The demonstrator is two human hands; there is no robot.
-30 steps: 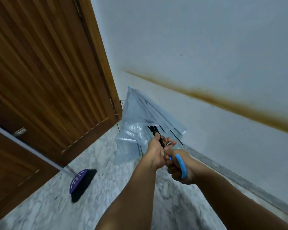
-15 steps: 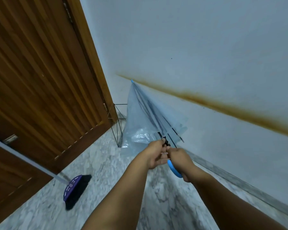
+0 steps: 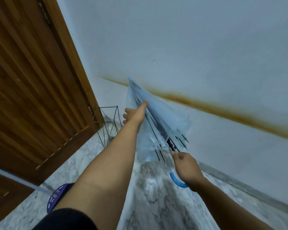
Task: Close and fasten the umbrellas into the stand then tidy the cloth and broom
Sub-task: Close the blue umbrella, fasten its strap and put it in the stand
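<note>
We are gripping the clear umbrella [image 3: 158, 123]'s handle with our right hand [image 3: 187, 165], left hand [image 3: 135, 113] spread flat at 11 o'clock, risking loose folds springing open.

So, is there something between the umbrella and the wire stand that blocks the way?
Nothing visible does. The umbrella, held by the left hand and right hand, points past the wire stand in the corner. Only bare floor lies between; the broom lies nearer the person.

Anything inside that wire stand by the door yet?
Through the wire stand only marble floor shows; no umbrella in it. The left forearm hides its lower right corner. The right hand holds the clear umbrella outside it.
</note>
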